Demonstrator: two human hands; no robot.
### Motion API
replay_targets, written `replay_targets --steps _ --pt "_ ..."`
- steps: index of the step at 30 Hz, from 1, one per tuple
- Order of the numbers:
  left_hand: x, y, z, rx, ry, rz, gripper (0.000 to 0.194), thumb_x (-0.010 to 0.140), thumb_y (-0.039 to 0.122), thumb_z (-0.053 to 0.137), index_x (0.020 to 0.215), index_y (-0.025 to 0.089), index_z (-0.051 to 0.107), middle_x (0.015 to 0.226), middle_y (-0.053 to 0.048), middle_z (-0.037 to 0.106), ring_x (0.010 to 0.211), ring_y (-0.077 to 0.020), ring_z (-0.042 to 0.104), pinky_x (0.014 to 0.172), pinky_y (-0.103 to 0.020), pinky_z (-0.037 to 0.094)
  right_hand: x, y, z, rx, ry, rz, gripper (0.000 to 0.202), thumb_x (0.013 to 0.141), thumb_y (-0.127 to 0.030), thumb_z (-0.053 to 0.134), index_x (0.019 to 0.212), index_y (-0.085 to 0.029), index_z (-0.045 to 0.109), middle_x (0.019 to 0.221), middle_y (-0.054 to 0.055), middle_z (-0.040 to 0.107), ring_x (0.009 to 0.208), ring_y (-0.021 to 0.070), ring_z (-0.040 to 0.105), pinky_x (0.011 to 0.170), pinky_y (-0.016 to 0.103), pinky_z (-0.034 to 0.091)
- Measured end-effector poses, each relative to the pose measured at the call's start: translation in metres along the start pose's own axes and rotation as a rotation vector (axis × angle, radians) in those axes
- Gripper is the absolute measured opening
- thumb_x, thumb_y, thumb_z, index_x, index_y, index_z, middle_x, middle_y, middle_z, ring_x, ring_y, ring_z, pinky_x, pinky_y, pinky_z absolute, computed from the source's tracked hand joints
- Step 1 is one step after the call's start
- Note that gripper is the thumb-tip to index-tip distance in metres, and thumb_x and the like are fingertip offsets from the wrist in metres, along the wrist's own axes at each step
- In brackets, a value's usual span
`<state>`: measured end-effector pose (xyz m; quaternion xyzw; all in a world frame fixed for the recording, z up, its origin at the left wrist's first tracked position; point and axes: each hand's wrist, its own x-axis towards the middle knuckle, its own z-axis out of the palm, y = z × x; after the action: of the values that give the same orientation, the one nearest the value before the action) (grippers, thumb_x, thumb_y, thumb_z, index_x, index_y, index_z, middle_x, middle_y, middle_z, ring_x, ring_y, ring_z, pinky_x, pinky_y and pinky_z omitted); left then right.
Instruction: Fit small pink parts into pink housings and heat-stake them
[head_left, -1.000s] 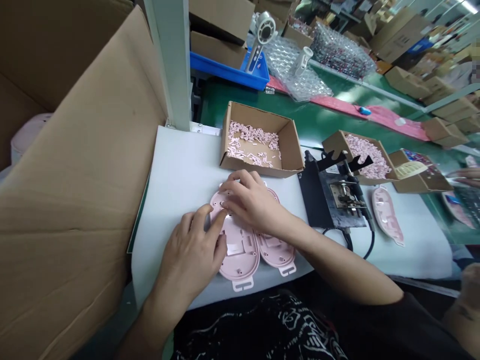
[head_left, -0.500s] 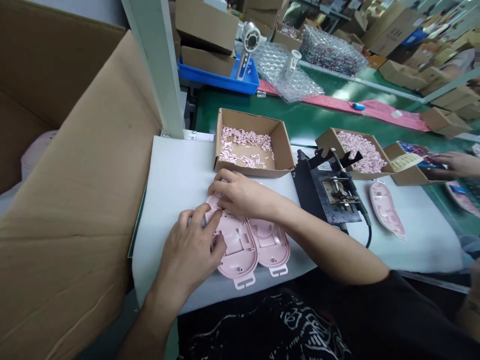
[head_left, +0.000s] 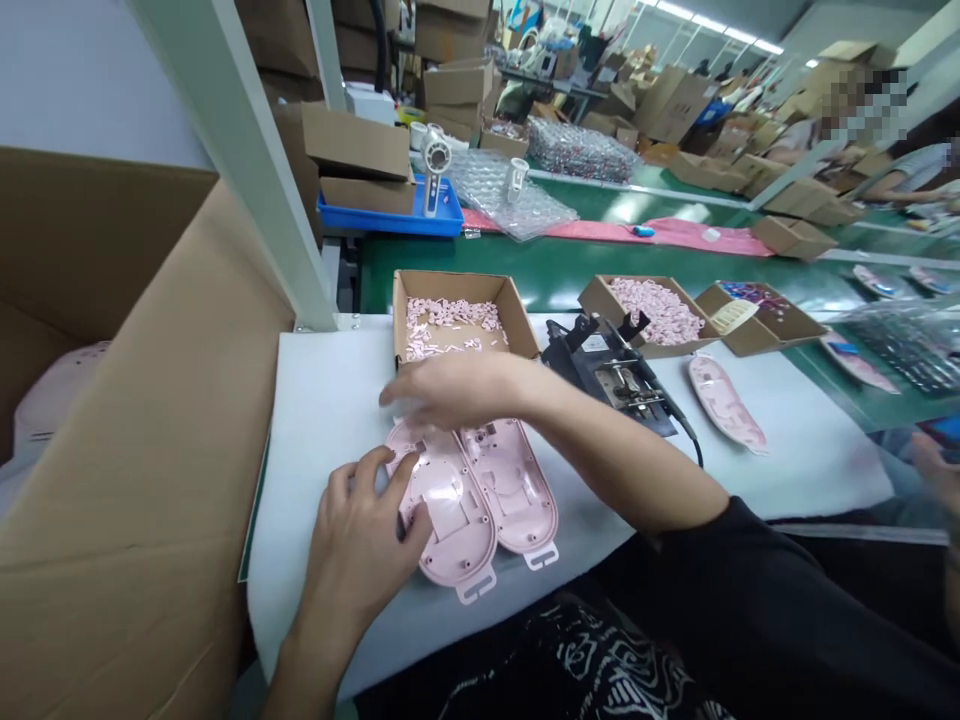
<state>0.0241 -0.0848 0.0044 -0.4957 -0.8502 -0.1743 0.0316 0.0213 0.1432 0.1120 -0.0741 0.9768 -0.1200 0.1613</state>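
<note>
Two pink plastic shells (head_left: 450, 510) lie side by side, inner sides up, on the white mat (head_left: 322, 400). My left hand (head_left: 367, 540) grips the left edge of the nearer shell, with fingers curled over its rim. Above the shells' far end hovers my right hand (head_left: 442, 390), smeared by motion; what its fingers hold, if anything, cannot be made out. Just beyond it stands a cardboard box (head_left: 517, 318) with small pink parts (head_left: 454, 313) inside.
A black metal fixture (head_left: 615, 375) with a cable stands right of the box. Farther right are a box of pink pieces (head_left: 656, 310) and another pink shell (head_left: 724, 400). A large carton (head_left: 150, 400) fills the left side. At the right edge is another person's hand (head_left: 934, 465).
My right hand has lifted off the shell's far end and moved slightly away. My left hand stays at the shell's edge. The view has tilted up, and the other person's hand has left the far box.
</note>
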Motion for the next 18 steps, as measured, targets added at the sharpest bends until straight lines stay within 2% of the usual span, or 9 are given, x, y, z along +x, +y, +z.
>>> replay_targets --steps 2,4,7,10,12,14,16,18 --pt "-0.001 -0.004 -0.002 -0.011 0.008 -0.012 0.048 0.09 0.03 0.055 0.137 0.023 0.064 0.134 -0.013 0.056 0.108 -0.032 0.046 0.091 -0.049 0.051 0.004 0.021 -0.018 -0.026 0.138 0.119 0.027 0.097 -0.024 0.053 0.118 -0.026 0.07 0.115 0.005 0.072 0.099 0.0211 0.066 0.079 0.032 0.048" --pt "0.0 -0.012 -0.007 -0.002 -0.015 -0.036 0.047 0.091 0.03 0.054 0.137 0.025 0.065 0.136 -0.012 0.056 0.11 -0.0321 0.047 0.092 -0.049 0.051 0.016 0.043 -0.026 -0.062 0.192 0.258 0.023 0.094 -0.02 0.055 0.106 -0.018 0.074 0.104 0.009 0.074 0.094 0.0245 0.068 0.077 0.035 0.048" --pt "0.003 -0.027 -0.018 0.078 -0.038 -0.066 0.047 0.089 0.03 0.053 0.134 0.026 0.067 0.135 -0.011 0.058 0.11 -0.0329 0.049 0.093 -0.051 0.05 0.037 0.068 -0.02 -0.067 0.143 0.329 0.02 0.093 -0.028 0.064 0.105 -0.014 0.073 0.1 0.01 0.074 0.094 0.0252 0.068 0.082 0.038 0.052" --pt "0.005 -0.031 -0.026 0.156 0.017 -0.046 0.041 0.091 0.03 0.052 0.127 0.024 0.071 0.133 -0.011 0.061 0.111 -0.034 0.05 0.091 -0.051 0.05 0.047 0.077 -0.004 -0.052 0.152 0.342 0.034 0.098 -0.047 0.061 0.108 -0.015 0.07 0.103 0.008 0.072 0.096 0.0206 0.068 0.091 0.04 0.054" --pt "0.007 -0.02 -0.029 0.164 0.075 -0.021 0.038 0.093 0.028 0.05 0.124 0.024 0.071 0.133 -0.01 0.061 0.113 -0.035 0.05 0.089 -0.05 0.049 0.047 0.079 0.003 -0.04 0.186 0.34 0.037 0.098 -0.049 0.061 0.107 -0.015 0.069 0.104 0.008 0.072 0.097 0.0199 0.067 0.092 0.04 0.054" --pt "0.011 0.002 -0.03 0.128 0.104 0.022 0.035 0.095 0.026 0.05 0.124 0.024 0.07 0.133 -0.01 0.062 0.116 -0.0345 0.05 0.088 -0.049 0.049 0.044 0.081 0.004 -0.021 0.223 0.33 0.028 0.095 -0.04 0.065 0.104 -0.014 0.072 0.099 0.009 0.073 0.094 0.0219 0.068 0.088 0.038 0.053" --pt "0.016 0.029 -0.028 0.077 0.089 0.07 0.034 0.096 0.025 0.05 0.124 0.024 0.069 0.132 -0.009 0.063 0.117 -0.0322 0.052 0.088 -0.047 0.049 0.037 0.081 -0.002 -0.002 0.276 0.319 0.021 0.091 -0.027 0.064 0.101 -0.012 0.074 0.094 0.011 0.073 0.091 0.0252 0.067 0.083 0.037 0.051" --pt "0.023 0.052 -0.025 0.066 0.035 0.11 0.034 0.097 0.025 0.05 0.126 0.022 0.067 0.131 -0.008 0.065 0.119 -0.0317 0.053 0.09 -0.048 0.049 0.022 0.078 -0.009 0.011 0.354 0.302 0.024 0.09 -0.019 0.058 0.105 -0.01 0.075 0.096 0.014 0.073 0.092 0.0271 0.067 0.083 0.037 0.048"
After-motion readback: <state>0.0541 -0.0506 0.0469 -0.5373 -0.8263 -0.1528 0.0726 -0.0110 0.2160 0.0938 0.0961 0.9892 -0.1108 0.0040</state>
